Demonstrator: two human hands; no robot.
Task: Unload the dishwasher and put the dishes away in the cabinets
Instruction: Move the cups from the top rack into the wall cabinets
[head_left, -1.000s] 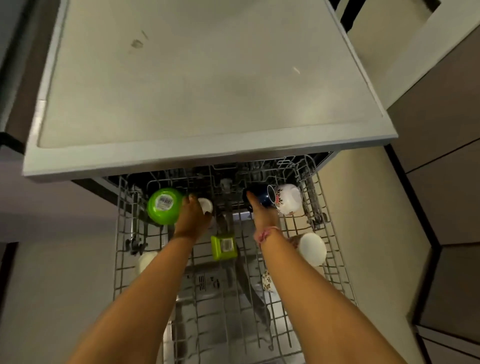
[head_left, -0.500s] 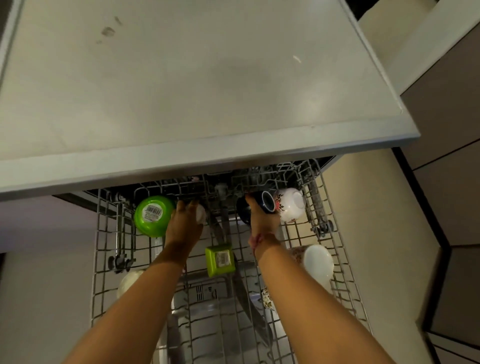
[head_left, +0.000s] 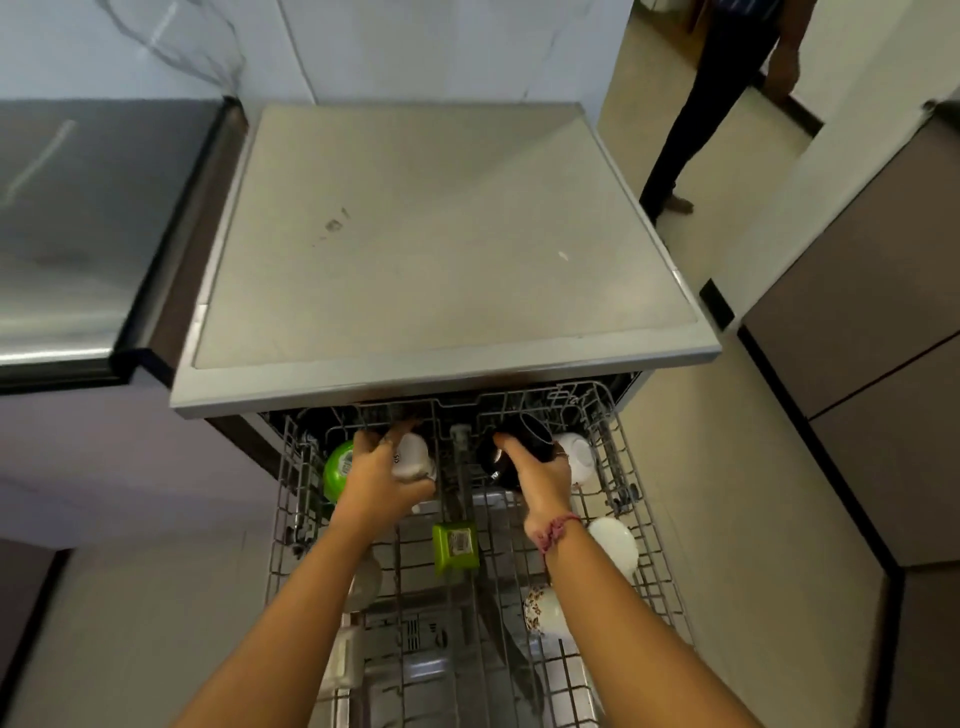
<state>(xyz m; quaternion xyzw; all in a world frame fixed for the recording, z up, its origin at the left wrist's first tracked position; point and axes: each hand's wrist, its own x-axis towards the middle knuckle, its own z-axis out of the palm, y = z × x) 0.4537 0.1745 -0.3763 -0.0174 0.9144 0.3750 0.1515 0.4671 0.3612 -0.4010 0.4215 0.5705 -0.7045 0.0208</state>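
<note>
A pulled-out dishwasher rack (head_left: 649, 525) is seen from above, its back edge tucked under the grey top of the machine (head_left: 436, 249). At the far left of the rack a green bowl (head_left: 336, 470) lies on its side. Just right of it, the left hand (head_left: 379, 480) is curled around a white cup (head_left: 412, 457), gripped at the back row. A green square container (head_left: 455, 545) sits nearer the viewer, between the 2 forearms. Right of centre, the right hand (head_left: 540, 475) is wrapped over a dark cup (head_left: 511, 452), thumb to the left; the cup appears tipped with its mouth toward the back right, though shadow makes this uncertain. Touching or just beside it on the right, a white bowl (head_left: 574, 457) rests in the same row. Both cups lie ahead of the hands, partly beneath the overhanging top, so the lift is judged to need a pull toward the viewer before rising. 2 more white bowls (head_left: 613, 545) sit nearer on the right.
</note>
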